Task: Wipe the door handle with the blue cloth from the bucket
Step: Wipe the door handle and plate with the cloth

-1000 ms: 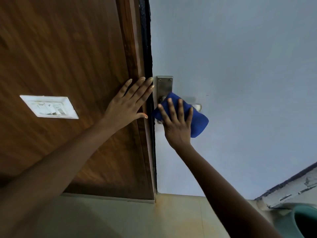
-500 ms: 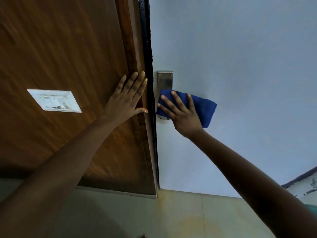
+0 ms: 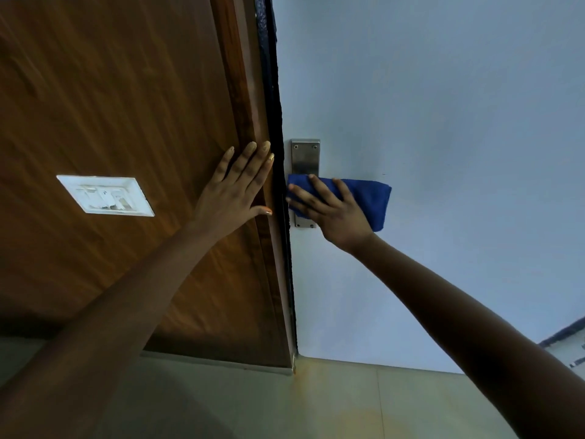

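Observation:
A steel door handle plate [image 3: 305,158] is fixed to the pale blue door [image 3: 443,122] near its left edge. The blue cloth [image 3: 368,196] lies draped over the handle lever, which is hidden under it. My right hand [image 3: 329,209] presses the cloth against the handle, fingers spread across the cloth toward the door's edge. My left hand [image 3: 235,188] lies flat with fingers together on the brown wooden frame [image 3: 250,99] just left of the handle, holding nothing.
A white switch plate [image 3: 106,194] is set in the brown wooden panel [image 3: 110,106] to the left. Beige floor tiles [image 3: 332,403] run along the bottom. A dark-edged ledge [image 3: 566,340] shows at the lower right. The bucket is out of view.
My right hand has turned from pointing up to lying across the handle, and the cloth now stretches out to the right. The view shifted, so the bucket left the frame. The left hand stayed put.

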